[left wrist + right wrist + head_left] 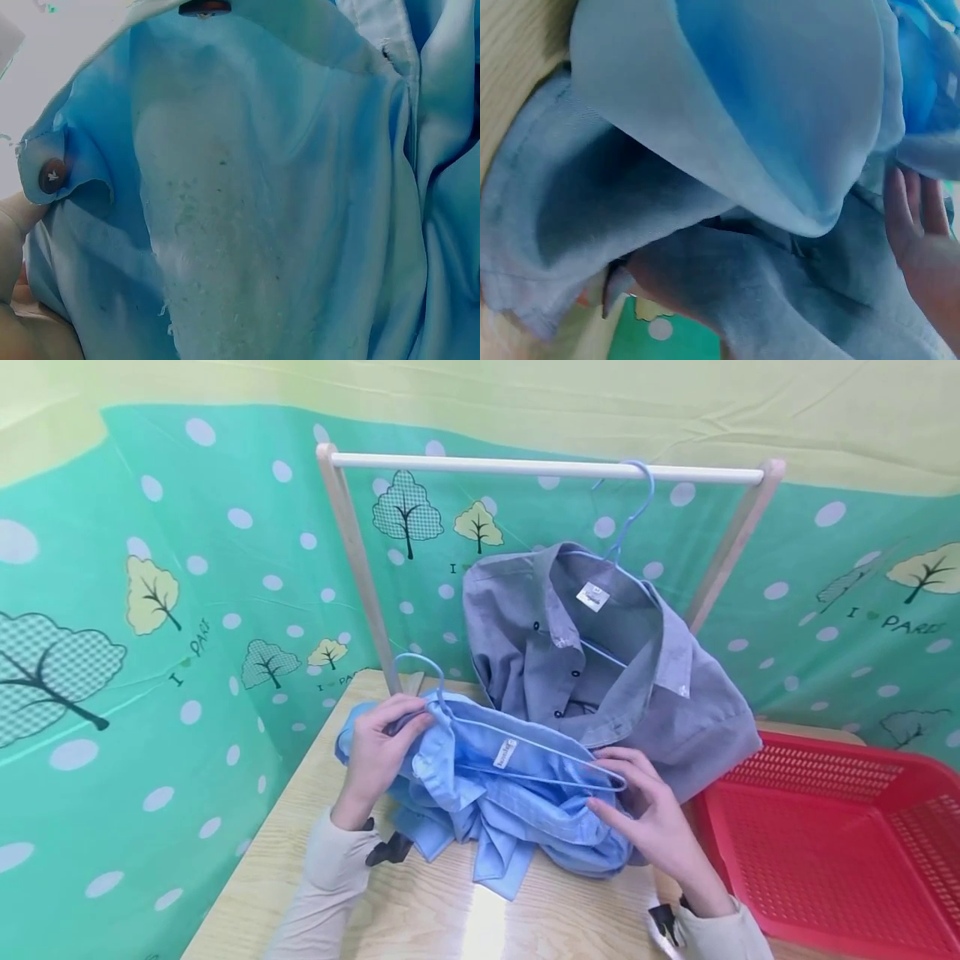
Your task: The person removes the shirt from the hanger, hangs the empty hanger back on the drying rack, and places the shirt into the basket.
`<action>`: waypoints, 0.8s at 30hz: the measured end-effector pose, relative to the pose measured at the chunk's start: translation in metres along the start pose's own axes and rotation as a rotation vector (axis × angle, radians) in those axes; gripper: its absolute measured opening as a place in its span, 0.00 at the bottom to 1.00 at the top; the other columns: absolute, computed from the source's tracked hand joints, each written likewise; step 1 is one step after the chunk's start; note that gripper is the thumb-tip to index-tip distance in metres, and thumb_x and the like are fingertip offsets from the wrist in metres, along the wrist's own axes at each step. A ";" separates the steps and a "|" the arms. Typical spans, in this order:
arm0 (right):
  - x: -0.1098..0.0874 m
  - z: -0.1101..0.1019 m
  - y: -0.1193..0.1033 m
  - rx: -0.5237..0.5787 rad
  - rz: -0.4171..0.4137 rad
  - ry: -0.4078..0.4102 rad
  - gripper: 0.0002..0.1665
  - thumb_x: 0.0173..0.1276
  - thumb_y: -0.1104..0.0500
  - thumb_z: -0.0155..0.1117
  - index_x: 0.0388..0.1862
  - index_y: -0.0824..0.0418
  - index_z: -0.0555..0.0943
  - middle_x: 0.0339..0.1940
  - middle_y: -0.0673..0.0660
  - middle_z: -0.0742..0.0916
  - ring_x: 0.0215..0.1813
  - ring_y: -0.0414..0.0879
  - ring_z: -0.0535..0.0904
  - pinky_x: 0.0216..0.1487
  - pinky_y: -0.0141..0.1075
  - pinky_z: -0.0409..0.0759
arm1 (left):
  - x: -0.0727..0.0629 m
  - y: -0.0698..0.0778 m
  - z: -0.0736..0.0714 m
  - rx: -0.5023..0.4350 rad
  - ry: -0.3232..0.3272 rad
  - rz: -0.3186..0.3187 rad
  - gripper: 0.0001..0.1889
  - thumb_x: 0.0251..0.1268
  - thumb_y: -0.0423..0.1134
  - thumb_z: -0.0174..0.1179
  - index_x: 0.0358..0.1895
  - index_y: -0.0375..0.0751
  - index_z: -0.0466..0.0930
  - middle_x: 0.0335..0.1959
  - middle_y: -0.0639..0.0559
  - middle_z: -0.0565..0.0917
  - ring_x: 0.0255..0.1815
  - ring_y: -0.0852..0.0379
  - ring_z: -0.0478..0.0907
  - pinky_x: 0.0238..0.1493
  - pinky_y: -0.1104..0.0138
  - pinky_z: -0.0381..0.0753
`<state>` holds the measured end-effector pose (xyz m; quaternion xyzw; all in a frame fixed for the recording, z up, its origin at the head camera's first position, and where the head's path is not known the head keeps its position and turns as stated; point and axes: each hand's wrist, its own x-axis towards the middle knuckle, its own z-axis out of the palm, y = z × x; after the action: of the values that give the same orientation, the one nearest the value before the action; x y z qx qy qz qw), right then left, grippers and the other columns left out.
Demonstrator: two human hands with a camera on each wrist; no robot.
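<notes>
A light blue shirt (517,810) lies bunched on the table, with a blue hanger (525,742) across its collar opening. My left hand (378,747) pinches the shirt at its left shoulder, close to the hanger's hook. In the left wrist view, a brown-buttoned collar tip (51,174) hangs beside this hand. My right hand (652,814) is at the hanger's right end, its fingers fairly straight against the cloth and the thumb apart below. Behind, a grey shirt (510,627) hangs on another blue hanger (637,514).
A rack with a white rail (465,463) and wooden posts (360,560) stands at the back of the wooden table (277,877). The grey shirt hangs towards the rail's right. A red plastic basket (817,935) stands at the right. A patterned green curtain (247,560) hangs behind.
</notes>
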<state>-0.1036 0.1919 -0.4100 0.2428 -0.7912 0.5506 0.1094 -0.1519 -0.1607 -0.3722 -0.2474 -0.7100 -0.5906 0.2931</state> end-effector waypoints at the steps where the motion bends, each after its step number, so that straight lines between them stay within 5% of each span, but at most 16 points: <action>1: 0.000 0.000 -0.002 0.009 -0.016 0.017 0.26 0.57 0.73 0.73 0.56 0.62 0.82 0.58 0.57 0.78 0.59 0.40 0.73 0.60 0.21 0.77 | 0.000 0.000 0.000 0.003 0.000 0.001 0.11 0.55 0.17 0.65 0.42 0.25 0.85 0.39 0.48 0.88 0.43 0.65 0.84 0.51 0.73 0.85; 6: 0.003 -0.001 -0.010 0.038 -0.040 0.059 0.27 0.56 0.76 0.72 0.56 0.65 0.81 0.54 0.58 0.79 0.55 0.42 0.74 0.56 0.22 0.79 | 0.000 -0.001 -0.001 -0.004 -0.001 0.011 0.10 0.54 0.16 0.65 0.41 0.25 0.85 0.38 0.52 0.88 0.41 0.64 0.84 0.49 0.74 0.85; 14: 0.004 0.011 -0.013 0.123 -0.031 -0.008 0.23 0.65 0.75 0.64 0.59 0.68 0.77 0.49 0.58 0.84 0.52 0.41 0.83 0.54 0.27 0.84 | -0.002 0.001 0.000 0.001 -0.016 0.022 0.11 0.54 0.16 0.65 0.41 0.26 0.85 0.37 0.47 0.88 0.40 0.64 0.83 0.47 0.74 0.85; 19: 0.003 0.019 -0.013 0.215 -0.039 -0.051 0.19 0.71 0.75 0.56 0.60 0.71 0.76 0.45 0.67 0.86 0.48 0.44 0.86 0.50 0.33 0.87 | -0.004 0.002 0.001 0.000 -0.014 0.023 0.11 0.54 0.16 0.65 0.41 0.26 0.85 0.37 0.45 0.88 0.40 0.64 0.83 0.47 0.74 0.85; 24: 0.004 0.017 -0.016 0.185 0.025 -0.091 0.19 0.75 0.70 0.54 0.62 0.66 0.76 0.46 0.64 0.87 0.47 0.46 0.87 0.49 0.34 0.88 | -0.005 0.001 0.002 -0.004 -0.011 0.013 0.11 0.54 0.16 0.65 0.41 0.26 0.85 0.37 0.47 0.88 0.40 0.65 0.83 0.47 0.74 0.85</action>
<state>-0.0969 0.1704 -0.4017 0.2668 -0.7441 0.6109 0.0436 -0.1479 -0.1586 -0.3749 -0.2560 -0.7089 -0.5885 0.2926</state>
